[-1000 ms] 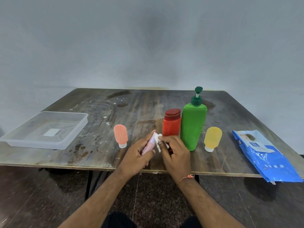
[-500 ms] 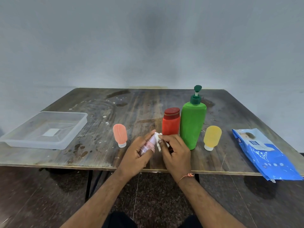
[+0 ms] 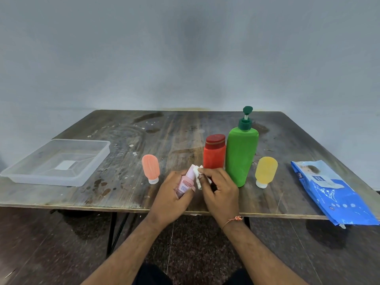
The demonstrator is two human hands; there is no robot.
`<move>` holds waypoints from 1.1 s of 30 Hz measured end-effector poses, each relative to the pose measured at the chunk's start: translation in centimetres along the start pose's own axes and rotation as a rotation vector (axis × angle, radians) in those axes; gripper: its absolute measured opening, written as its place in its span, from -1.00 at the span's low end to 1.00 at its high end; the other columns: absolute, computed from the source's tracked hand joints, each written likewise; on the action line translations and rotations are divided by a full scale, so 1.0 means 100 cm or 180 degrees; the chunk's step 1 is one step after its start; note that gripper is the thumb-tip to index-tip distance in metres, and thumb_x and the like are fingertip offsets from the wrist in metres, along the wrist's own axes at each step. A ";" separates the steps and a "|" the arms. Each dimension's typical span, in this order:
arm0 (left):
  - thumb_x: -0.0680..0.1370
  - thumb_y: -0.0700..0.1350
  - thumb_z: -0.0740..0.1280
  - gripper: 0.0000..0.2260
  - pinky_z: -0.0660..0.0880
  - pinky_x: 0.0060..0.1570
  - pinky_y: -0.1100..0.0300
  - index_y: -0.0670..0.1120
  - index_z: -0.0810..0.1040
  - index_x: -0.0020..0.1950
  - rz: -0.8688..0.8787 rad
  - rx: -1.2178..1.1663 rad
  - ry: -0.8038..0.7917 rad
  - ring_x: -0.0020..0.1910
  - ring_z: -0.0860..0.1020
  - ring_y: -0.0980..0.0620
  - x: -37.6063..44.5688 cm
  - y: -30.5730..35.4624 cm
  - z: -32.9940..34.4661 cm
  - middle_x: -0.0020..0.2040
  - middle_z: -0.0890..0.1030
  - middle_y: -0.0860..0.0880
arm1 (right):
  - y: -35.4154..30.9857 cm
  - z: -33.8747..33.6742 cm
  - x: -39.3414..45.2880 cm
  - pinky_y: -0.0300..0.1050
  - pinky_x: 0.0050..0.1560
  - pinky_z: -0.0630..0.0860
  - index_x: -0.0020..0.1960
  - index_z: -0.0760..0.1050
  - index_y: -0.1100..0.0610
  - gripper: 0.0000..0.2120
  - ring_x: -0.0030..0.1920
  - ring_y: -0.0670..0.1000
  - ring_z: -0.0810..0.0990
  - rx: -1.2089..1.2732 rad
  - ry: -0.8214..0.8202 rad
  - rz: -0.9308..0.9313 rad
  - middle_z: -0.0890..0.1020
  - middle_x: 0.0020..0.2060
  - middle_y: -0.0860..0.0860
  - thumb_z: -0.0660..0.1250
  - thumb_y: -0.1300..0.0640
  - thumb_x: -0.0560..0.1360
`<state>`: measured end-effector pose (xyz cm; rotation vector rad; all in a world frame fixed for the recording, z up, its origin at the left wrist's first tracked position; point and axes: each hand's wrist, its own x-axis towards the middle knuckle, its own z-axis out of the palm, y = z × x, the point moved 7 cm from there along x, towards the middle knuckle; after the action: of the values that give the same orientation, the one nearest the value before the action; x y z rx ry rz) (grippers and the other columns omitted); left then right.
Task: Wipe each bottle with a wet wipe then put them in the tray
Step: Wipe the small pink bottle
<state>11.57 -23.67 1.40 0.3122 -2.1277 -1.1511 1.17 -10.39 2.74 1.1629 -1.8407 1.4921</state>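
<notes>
Gripped in the left hand [image 3: 171, 195]: small pink bottle [image 3: 186, 183], long axis tilted up and away. Pinched in the right hand [image 3: 219, 192]: white wet wipe [image 3: 197, 175], pressed against the bottle's upper end. Farther left, well apart: clear tray [image 3: 86, 175], nearer the left hand.

A tray [image 3: 82, 179] is set at the table's [image 3: 185, 128] left edge and a wipe pack [image 3: 333, 194] at its right, overhanging the near edge. Between them a row is formed — squeeze tube [image 3: 151, 169], capped bottle [image 3: 214, 154], pump bottle [image 3: 241, 153], second squeeze tube [image 3: 265, 171] — the capped and pump bottles touching. Before this row, over the near edge, a small bottle [image 3: 186, 183] is held.
</notes>
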 end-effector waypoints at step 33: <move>0.56 -0.18 0.54 -0.54 0.55 0.32 0.22 0.08 0.57 0.43 -0.0222 -0.0299 -0.0046 0.34 0.58 0.14 0.004 -0.014 -0.006 0.29 0.62 0.17 | 0.003 0.008 -0.001 -0.08 -0.16 0.61 0.03 0.74 0.05 -0.89 -0.17 -0.14 0.64 0.0313 -0.0287 0.0156 0.66 -0.13 -0.14 0.54 0.20 0.53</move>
<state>11.51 -25.07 0.63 0.3383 -2.0821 -1.2926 1.02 -11.10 2.29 1.2581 -1.8862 1.5974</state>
